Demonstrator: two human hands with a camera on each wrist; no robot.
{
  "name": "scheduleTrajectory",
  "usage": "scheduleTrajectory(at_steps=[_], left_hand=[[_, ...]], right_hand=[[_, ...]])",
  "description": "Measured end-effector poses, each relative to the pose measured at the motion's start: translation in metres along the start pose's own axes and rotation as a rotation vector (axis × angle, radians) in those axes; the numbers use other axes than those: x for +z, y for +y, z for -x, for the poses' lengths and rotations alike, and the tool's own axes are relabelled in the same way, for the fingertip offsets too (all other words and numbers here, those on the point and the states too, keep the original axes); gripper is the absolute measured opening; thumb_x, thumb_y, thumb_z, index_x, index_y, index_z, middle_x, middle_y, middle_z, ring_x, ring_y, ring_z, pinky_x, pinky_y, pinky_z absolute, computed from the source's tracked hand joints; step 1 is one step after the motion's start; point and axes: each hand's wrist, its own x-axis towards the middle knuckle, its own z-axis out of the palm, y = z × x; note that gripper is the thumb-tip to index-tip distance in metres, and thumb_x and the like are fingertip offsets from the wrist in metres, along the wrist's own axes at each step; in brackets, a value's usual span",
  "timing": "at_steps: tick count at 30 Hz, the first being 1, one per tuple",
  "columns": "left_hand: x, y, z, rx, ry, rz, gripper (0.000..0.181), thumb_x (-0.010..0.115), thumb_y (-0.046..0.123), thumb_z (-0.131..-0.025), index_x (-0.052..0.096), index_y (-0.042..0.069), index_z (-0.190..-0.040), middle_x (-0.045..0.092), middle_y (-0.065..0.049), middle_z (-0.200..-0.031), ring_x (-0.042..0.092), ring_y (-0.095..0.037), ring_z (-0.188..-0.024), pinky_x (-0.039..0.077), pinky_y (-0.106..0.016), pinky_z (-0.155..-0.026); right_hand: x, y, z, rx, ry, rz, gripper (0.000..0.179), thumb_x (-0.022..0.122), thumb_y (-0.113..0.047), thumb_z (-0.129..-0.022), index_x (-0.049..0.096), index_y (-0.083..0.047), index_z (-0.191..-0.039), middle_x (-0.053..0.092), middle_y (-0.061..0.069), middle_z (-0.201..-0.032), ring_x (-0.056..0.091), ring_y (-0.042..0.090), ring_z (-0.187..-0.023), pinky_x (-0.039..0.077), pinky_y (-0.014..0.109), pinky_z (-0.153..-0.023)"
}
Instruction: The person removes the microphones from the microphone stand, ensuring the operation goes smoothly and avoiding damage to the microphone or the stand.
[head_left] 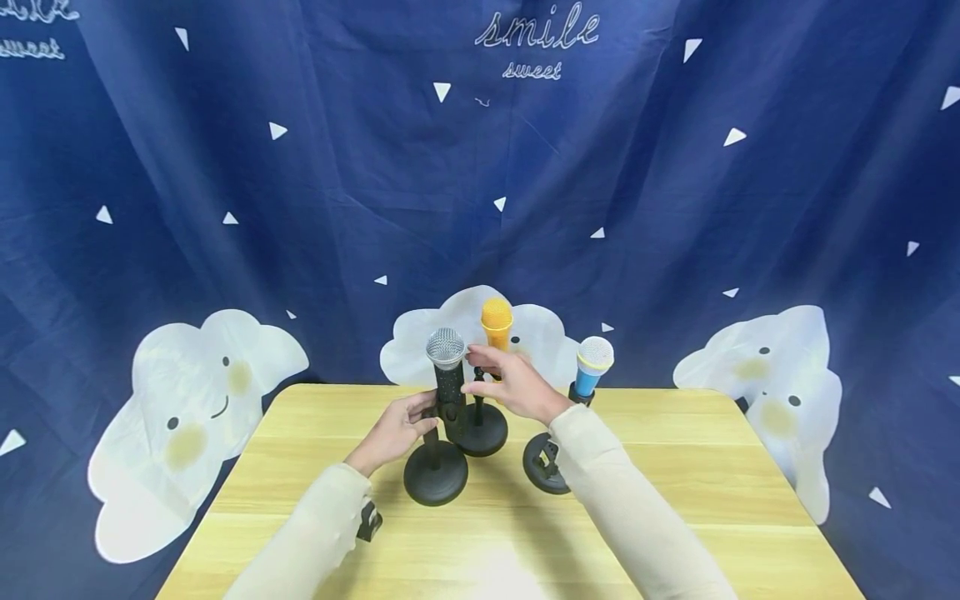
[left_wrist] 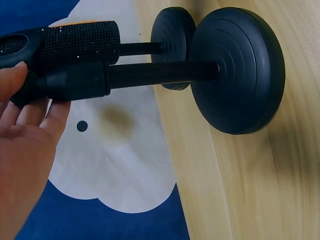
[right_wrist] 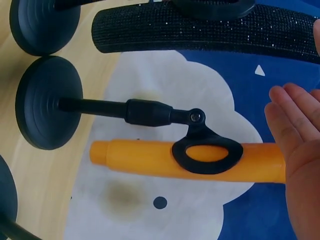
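Note:
A black glittery microphone (head_left: 450, 387) with a silver mesh head stands upright in the clip of a black microphone stand (head_left: 436, 475). My left hand (head_left: 393, 433) grips the upper part of that stand, thumb and fingers around it, in the left wrist view below the microphone body (left_wrist: 80, 42). My right hand (head_left: 517, 383) is at the microphone's right side with fingers fairly straight; whether the thumb touches it I cannot tell. Behind that hand, an orange microphone (right_wrist: 145, 157) sits in the clip of a second black stand (right_wrist: 150, 112).
A blue microphone with a white head (head_left: 587, 379) stands on a third round-based stand (head_left: 542, 465), partly behind the right sleeve. The wooden table (head_left: 675, 467) ends at a dark blue curtain (head_left: 375, 167) printed with white clouds. The first two stand bases are close together.

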Motion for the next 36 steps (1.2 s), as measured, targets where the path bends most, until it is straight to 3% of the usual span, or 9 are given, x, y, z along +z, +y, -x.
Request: scheduleTrajectory(at_steps=[5, 6, 13, 18, 25, 36], left_hand=[[-0.003, -0.001, 0.000, 0.036, -0.021, -0.023, 0.047, 0.053, -0.008, -0.096, 0.041, -0.018, -0.141, 0.050, -0.034, -0.138, 0.053, -0.045, -0.126, 0.047, -0.048, -0.103], [-0.002, -0.006, -0.002, 0.038, -0.018, -0.029, 0.047, 0.053, -0.007, -0.097, 0.042, -0.016, -0.142, 0.051, -0.033, -0.138, 0.053, -0.044, -0.126, 0.047, -0.047, -0.103], [-0.001, -0.005, -0.005, 0.041, 0.005, -0.080, 0.048, 0.050, -0.009, -0.096, 0.043, -0.013, -0.143, 0.054, -0.030, -0.137, 0.055, -0.043, -0.124, 0.045, -0.053, -0.104], [0.003, -0.005, -0.005, 0.027, 0.082, -0.093, 0.045, 0.054, -0.010, -0.093, 0.052, -0.010, -0.138, 0.062, -0.027, -0.128, 0.062, -0.039, -0.116, 0.052, -0.048, -0.096], [0.006, -0.008, 0.001, 0.015, 0.249, -0.147, 0.029, 0.069, -0.004, -0.089, 0.071, -0.002, -0.118, 0.072, -0.017, -0.112, 0.070, -0.030, -0.102, 0.058, -0.041, -0.086], [0.009, -0.011, 0.005, 0.096, 0.355, -0.112, 0.019, 0.073, -0.006, -0.086, 0.076, -0.003, -0.105, 0.074, -0.017, -0.103, 0.072, -0.032, -0.096, 0.058, -0.038, -0.085]], right_hand=[[0.004, 0.001, -0.004, -0.027, 0.003, 0.003, 0.056, 0.077, -0.020, -0.090, 0.056, -0.001, -0.138, 0.065, 0.014, -0.130, 0.061, 0.026, -0.122, 0.048, 0.038, -0.104], [0.004, 0.001, -0.005, -0.030, 0.002, -0.005, 0.054, 0.077, -0.020, -0.090, 0.057, -0.003, -0.136, 0.065, 0.013, -0.129, 0.061, 0.025, -0.122, 0.048, 0.037, -0.104], [0.009, -0.001, -0.009, -0.031, 0.009, -0.045, 0.046, 0.077, -0.017, -0.089, 0.062, -0.005, -0.131, 0.068, 0.009, -0.124, 0.064, 0.022, -0.117, 0.049, 0.034, -0.102], [0.013, -0.004, -0.012, -0.019, 0.012, -0.039, 0.040, 0.077, -0.017, -0.090, 0.064, -0.004, -0.125, 0.068, 0.010, -0.121, 0.064, 0.024, -0.115, 0.050, 0.034, -0.101], [0.021, -0.006, -0.015, -0.012, 0.026, -0.019, 0.028, 0.078, -0.020, -0.088, 0.067, -0.007, -0.110, 0.070, 0.004, -0.104, 0.067, 0.019, -0.102, 0.054, 0.034, -0.093], [0.029, -0.006, -0.017, 0.030, 0.067, -0.086, 0.030, 0.081, -0.018, -0.086, 0.066, -0.006, -0.108, 0.071, 0.005, -0.104, 0.069, 0.018, -0.101, 0.055, 0.039, -0.092]])
